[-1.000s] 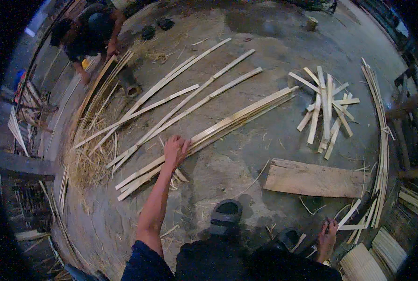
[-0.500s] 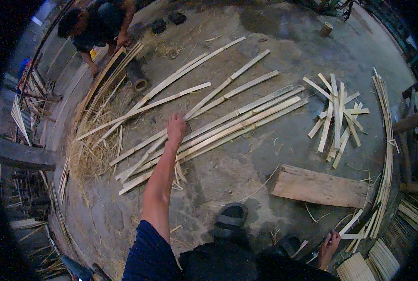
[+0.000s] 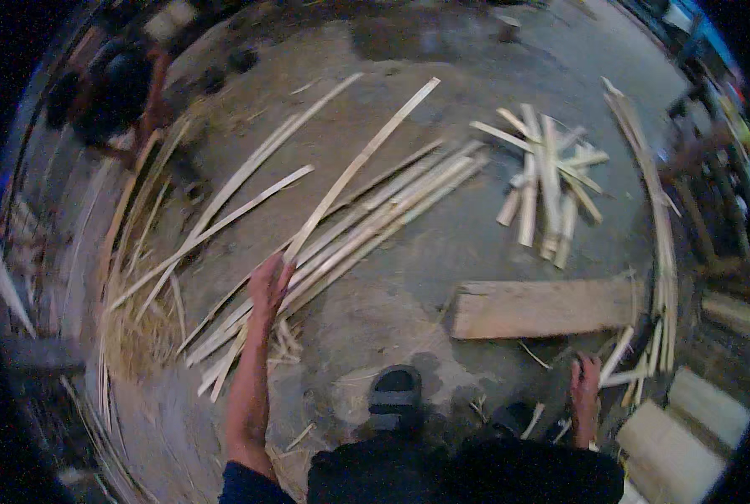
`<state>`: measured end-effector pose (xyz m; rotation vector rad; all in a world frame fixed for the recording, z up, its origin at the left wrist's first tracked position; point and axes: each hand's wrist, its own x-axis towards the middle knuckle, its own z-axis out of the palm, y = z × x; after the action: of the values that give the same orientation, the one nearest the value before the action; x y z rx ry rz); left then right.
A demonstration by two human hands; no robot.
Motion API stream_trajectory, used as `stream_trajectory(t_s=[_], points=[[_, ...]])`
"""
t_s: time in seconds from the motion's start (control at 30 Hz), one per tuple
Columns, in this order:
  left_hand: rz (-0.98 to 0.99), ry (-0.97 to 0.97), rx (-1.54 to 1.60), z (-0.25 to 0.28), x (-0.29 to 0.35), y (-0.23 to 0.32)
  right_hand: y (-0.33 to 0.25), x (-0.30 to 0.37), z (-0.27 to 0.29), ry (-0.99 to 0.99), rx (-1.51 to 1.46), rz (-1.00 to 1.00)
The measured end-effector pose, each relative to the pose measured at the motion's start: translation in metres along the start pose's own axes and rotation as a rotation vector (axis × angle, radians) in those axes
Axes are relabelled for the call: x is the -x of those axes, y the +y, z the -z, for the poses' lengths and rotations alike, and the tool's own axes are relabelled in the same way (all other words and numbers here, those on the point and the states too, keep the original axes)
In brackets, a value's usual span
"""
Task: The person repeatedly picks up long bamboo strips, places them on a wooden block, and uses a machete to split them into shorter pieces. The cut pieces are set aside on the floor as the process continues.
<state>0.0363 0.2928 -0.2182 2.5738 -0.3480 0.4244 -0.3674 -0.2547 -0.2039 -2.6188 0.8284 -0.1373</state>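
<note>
Nearest, the right hand (image 3: 585, 380) rests low on the floor beside short offcuts, its fingers too blurred to tell if spread or curled. The left hand (image 3: 269, 284) closes round the near end of one long pale bamboo strip (image 3: 360, 165), flat and thin, angled up and away over the bundle of split strips (image 3: 367, 220). One wooden plank (image 3: 543, 306) lies right. Bare concrete floor (image 3: 409, 286); farther off, one crouching person (image 3: 110, 88), blurred

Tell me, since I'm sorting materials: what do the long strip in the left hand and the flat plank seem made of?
The long strip in the left hand looks like split bamboo: pale, thin, slightly bowed, unfinished. The flat plank looks like rough, bare sawn wood with worn edges. The picture is blurred, so neither is certain.
</note>
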Motion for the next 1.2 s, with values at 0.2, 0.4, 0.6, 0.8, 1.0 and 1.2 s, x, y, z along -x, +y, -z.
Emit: stream_trajectory(t_s=[0.2,0.4,0.6,0.8,1.0,1.2], points=[[-0.002,-0.332,0.154,-0.010,0.027,0.071,-0.039,-0.094,-0.014,0.088,-0.166,0.185],[-0.187,-0.395,0.045,-0.017,0.043,0.099,-0.107,-0.206,-0.034,0.115,-0.074,0.208],[-0.102,-0.379,0.184,-0.016,0.049,0.108,-0.102,-0.269,-0.076,0.225,-0.075,0.180],[-0.135,-0.395,0.079,-0.011,0.054,0.110,-0.097,-0.262,-0.067,0.213,0.011,0.327],[-0.237,-0.275,0.104,-0.023,0.048,0.128,-0.122,-0.267,-0.062,0.025,0.286,0.342],[-0.136,-0.279,0.350,-0.019,0.042,0.134,-0.116,-0.286,-0.093,0.023,0.382,0.371]])
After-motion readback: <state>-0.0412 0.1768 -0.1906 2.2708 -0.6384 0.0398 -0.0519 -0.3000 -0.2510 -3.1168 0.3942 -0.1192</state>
